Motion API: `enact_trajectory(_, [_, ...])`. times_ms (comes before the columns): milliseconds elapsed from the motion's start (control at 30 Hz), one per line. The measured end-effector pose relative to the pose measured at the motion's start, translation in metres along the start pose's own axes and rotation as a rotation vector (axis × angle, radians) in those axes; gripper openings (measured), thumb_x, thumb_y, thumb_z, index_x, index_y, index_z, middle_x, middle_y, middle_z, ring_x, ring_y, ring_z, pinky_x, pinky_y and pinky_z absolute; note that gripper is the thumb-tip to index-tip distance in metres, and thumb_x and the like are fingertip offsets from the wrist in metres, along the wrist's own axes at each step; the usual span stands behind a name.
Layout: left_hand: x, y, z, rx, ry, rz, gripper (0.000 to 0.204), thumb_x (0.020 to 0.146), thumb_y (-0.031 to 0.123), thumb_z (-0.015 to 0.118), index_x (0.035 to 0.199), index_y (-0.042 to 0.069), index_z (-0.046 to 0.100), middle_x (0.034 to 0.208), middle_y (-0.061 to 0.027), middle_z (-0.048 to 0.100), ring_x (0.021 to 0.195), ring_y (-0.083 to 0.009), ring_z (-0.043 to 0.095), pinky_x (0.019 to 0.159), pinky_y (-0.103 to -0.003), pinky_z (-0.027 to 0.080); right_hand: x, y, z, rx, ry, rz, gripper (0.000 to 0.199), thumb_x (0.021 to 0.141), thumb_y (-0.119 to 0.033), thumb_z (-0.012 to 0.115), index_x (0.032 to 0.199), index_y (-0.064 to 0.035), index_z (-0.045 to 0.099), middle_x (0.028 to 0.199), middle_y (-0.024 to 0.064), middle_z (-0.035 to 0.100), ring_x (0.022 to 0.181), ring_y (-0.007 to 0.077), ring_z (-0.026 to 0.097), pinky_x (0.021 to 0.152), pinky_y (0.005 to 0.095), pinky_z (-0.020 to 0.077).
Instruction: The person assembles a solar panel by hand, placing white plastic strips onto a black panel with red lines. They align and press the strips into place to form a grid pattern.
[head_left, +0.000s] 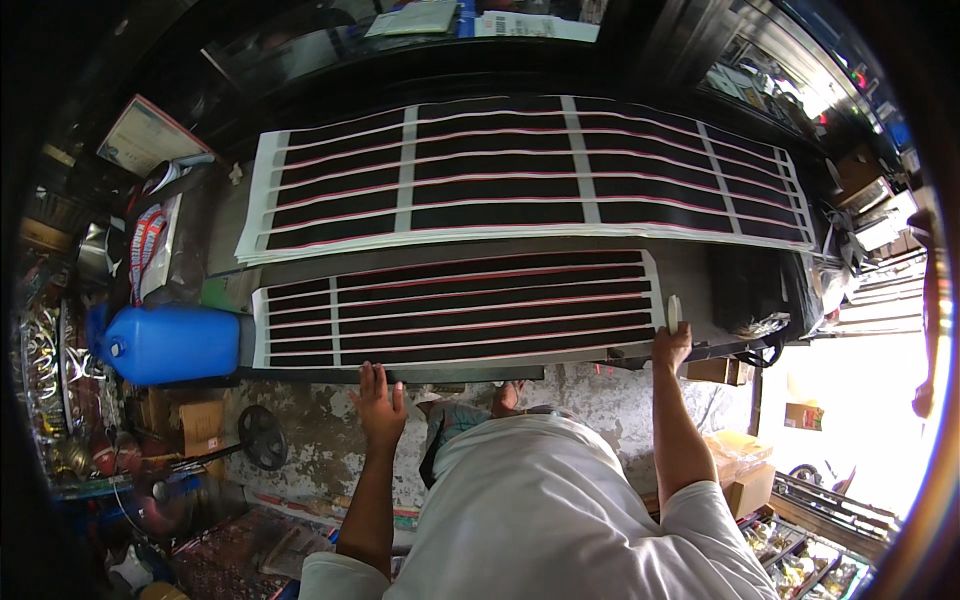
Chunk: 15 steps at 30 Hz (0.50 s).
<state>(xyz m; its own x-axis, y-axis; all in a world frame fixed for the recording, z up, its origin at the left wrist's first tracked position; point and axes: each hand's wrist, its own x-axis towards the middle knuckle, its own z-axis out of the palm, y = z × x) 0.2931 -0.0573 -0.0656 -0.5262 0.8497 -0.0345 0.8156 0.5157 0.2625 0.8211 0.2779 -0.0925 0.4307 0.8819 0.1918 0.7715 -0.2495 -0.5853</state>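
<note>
A short sheet of black strips (480, 317), divided by white and red lines, lies along the near side of the dark table. Pale bands cross it near its left end and along its right end. At that right end, my right hand (672, 346) is closed around a narrow pale thing that looks like a roll of tape (674, 312) standing on edge. My left hand (379, 405) is open at the table's front edge, its fingertips by the sheet's lower border. It holds nothing. Behind lies a longer stack of similar striped sheets (497, 185), crossed by several pale bands.
A blue plastic jerrycan (175, 344) stands at the table's left end, near a folded red, white and blue strap (146, 250). Black bags (765, 290) sit at the right end. Cardboard boxes (748, 490) and a black wheel-shaped part (262, 438) are below the table.
</note>
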Motion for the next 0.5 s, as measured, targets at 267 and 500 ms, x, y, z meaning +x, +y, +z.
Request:
enact_trajectory(267, [0.0,0.001,-0.011,-0.043,-0.004,0.04,0.063,0.113,0.043,0.056,0.164,0.006,0.051,0.177,-0.0191,0.036,0.166,-0.0398,0.03,0.127,-0.076,0.017,-0.006,0.015,-0.009,-0.034,-0.016,-0.043,0.024,0.086,-0.008,0.077,0.098,0.0023,0.06,0.102,0.0246,0.068,0.097,0.0493,0.067,0.089,0.0585,0.0521])
enact_trajectory(500, [-0.002,0.025,-0.009,-0.102,0.003,0.101,0.062,0.11,0.038,0.064,0.161,0.004,0.054,0.177,-0.0201,0.035,0.165,-0.04,0.03,0.129,-0.074,0.017,-0.026,0.002,-0.026,0.032,0.063,0.03,0.029,0.094,-0.021,0.081,0.108,0.0015,0.069,0.108,0.0229,0.067,0.1,0.0458,0.068,0.089,0.0567,0.0524])
